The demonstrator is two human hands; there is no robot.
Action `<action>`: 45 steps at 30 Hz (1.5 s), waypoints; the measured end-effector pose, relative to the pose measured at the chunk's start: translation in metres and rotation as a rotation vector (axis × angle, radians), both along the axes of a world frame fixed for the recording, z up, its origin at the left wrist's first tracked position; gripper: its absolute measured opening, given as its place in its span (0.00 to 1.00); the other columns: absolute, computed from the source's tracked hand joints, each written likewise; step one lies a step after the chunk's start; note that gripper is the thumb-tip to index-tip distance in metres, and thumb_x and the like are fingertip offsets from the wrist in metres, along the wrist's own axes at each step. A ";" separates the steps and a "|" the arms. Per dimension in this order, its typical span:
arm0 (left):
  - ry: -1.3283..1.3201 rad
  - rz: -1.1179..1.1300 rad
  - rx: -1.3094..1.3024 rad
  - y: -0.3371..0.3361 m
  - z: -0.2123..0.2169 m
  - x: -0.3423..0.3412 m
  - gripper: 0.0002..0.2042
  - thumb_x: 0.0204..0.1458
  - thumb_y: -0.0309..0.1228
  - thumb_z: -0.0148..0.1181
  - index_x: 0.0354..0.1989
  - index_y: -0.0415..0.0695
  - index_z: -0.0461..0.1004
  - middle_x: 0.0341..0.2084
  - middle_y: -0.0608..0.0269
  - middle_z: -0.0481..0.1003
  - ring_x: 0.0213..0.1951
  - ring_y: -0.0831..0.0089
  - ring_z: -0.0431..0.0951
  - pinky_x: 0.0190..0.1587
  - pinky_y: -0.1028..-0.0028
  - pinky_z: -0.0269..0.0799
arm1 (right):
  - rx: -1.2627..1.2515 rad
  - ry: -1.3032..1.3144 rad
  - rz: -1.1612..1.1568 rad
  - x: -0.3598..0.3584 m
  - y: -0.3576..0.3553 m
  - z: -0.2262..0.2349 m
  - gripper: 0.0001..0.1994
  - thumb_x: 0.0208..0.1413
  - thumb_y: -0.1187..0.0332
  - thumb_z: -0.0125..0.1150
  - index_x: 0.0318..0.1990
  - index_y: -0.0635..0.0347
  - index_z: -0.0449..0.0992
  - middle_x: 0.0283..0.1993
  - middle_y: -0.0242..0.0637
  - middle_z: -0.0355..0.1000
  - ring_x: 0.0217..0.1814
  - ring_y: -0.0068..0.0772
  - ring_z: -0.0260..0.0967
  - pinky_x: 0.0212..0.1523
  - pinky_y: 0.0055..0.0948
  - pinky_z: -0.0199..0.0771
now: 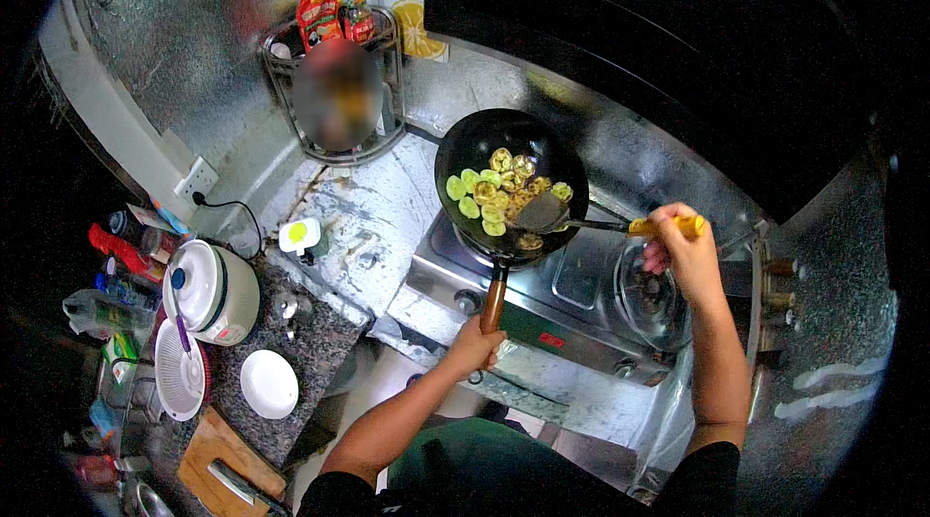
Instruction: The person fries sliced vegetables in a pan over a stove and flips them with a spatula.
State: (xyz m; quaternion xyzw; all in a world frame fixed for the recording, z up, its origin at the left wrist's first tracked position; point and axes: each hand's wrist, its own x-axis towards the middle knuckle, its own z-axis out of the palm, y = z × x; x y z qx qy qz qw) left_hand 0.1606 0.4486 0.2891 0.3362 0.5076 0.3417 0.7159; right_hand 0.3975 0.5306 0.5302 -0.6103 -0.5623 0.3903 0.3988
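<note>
Left hand (474, 345) gripping wooden handle (494, 300) of black wok (455, 149); right hand (678, 250) clasping spatula (596, 224) by yellow end; hands well apart. Wok standing over left part of stove (581, 275); resting or lifted, cannot tell. Slices (484, 192) lying inside, green at left, browned toward right. Browned ones possibly scorching if heat is outpacing turning. Dark slice (530, 241) sitting by near rim, perhaps spilling if spatula is sweeping outward. Wok possibly swinging if left grip is loosening.
</note>
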 end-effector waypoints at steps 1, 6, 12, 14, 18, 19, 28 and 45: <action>0.026 -0.002 0.007 0.001 -0.002 0.000 0.10 0.47 0.28 0.54 0.32 0.43 0.58 0.15 0.68 0.63 0.12 0.78 0.65 0.12 0.75 0.63 | -0.023 0.069 -0.010 0.001 0.007 0.000 0.11 0.54 0.59 0.51 0.33 0.58 0.69 0.16 0.33 0.66 0.14 0.22 0.65 0.13 0.18 0.64; -0.010 0.016 -0.017 0.000 0.000 0.002 0.10 0.47 0.28 0.55 0.32 0.43 0.58 0.14 0.67 0.63 0.12 0.78 0.64 0.12 0.76 0.62 | -0.214 0.089 -0.037 0.004 0.038 0.008 0.17 0.53 0.53 0.51 0.34 0.62 0.68 0.16 0.33 0.66 0.12 0.23 0.64 0.10 0.19 0.63; 0.005 0.013 0.012 0.000 -0.003 0.003 0.11 0.47 0.28 0.56 0.32 0.43 0.58 0.14 0.67 0.63 0.11 0.78 0.65 0.11 0.76 0.62 | -0.294 0.163 -0.116 -0.019 0.052 0.012 0.21 0.54 0.50 0.49 0.33 0.63 0.68 0.12 0.29 0.64 0.08 0.20 0.60 0.09 0.18 0.62; 0.004 0.004 0.008 0.001 -0.003 0.003 0.11 0.47 0.28 0.56 0.32 0.43 0.58 0.14 0.67 0.64 0.11 0.78 0.65 0.11 0.76 0.62 | -0.312 0.172 -0.106 -0.019 0.055 0.012 0.22 0.53 0.49 0.49 0.34 0.63 0.68 0.13 0.29 0.64 0.09 0.21 0.60 0.09 0.18 0.62; -0.019 0.009 -0.044 0.000 -0.011 0.006 0.12 0.47 0.29 0.56 0.32 0.42 0.58 0.14 0.66 0.64 0.11 0.78 0.65 0.11 0.76 0.62 | -0.343 0.191 -0.102 -0.020 0.053 0.014 0.22 0.53 0.47 0.49 0.35 0.62 0.68 0.13 0.30 0.64 0.10 0.22 0.61 0.09 0.19 0.63; -0.037 0.019 -0.065 0.001 -0.012 0.007 0.12 0.47 0.29 0.56 0.32 0.42 0.58 0.14 0.66 0.64 0.11 0.78 0.65 0.11 0.76 0.62 | -0.347 0.205 -0.115 -0.023 0.051 0.016 0.22 0.53 0.47 0.49 0.35 0.62 0.68 0.13 0.29 0.63 0.09 0.22 0.61 0.09 0.19 0.63; 0.045 0.045 -0.047 0.001 -0.007 0.011 0.12 0.47 0.29 0.56 0.32 0.41 0.57 0.13 0.64 0.64 0.11 0.77 0.66 0.11 0.75 0.63 | -0.346 0.232 -0.118 -0.037 0.042 0.004 0.22 0.53 0.47 0.49 0.34 0.61 0.67 0.14 0.31 0.64 0.10 0.23 0.61 0.10 0.19 0.63; 0.014 0.062 0.015 0.000 -0.013 0.031 0.12 0.46 0.30 0.55 0.30 0.38 0.58 0.12 0.62 0.65 0.11 0.74 0.68 0.10 0.73 0.63 | -0.266 0.372 -0.215 -0.023 -0.002 -0.082 0.18 0.55 0.52 0.47 0.40 0.59 0.64 0.22 0.40 0.69 0.16 0.30 0.68 0.15 0.25 0.71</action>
